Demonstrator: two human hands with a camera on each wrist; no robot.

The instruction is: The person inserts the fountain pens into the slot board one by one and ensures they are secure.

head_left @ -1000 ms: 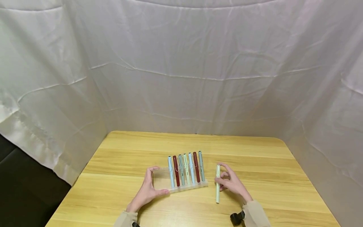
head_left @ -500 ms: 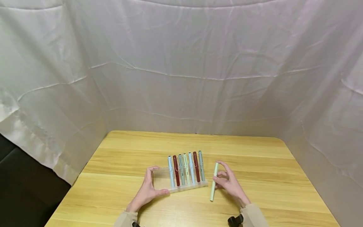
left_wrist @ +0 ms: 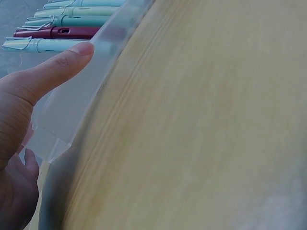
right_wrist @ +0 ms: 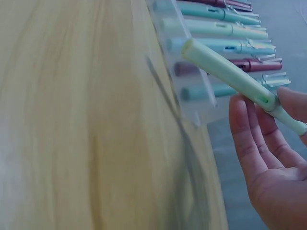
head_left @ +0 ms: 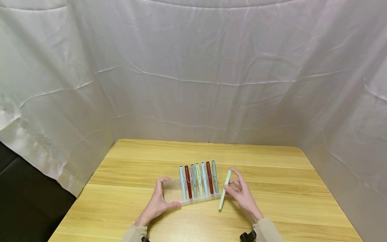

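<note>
On a pale wooden table [head_left: 272,188] with visible grain, closed off on three sides by creased white cloth [head_left: 193,67], stood a clear plastic tray [head_left: 172,193] with a row of capped pens [head_left: 198,179] lying side by side in it: light blue, dark red, grey-green and pale green ones, their clips facing up. A dark strip of floor showed at the far left, beyond the cloth.

The loose pen [head_left: 224,189] was pale mint green, slim and capped (its clip could not be made out from the head view). It sat just right of the tray, tilted, its lower end toward the table and its upper end beside the last pen in the row. The right hand [head_left: 240,195] pinched it between thumb and fingers near its upper half. The left hand [head_left: 155,203] lay with straight fingers against the tray's left end, thumb along the near wall, holding it steady without curling round it.
</note>
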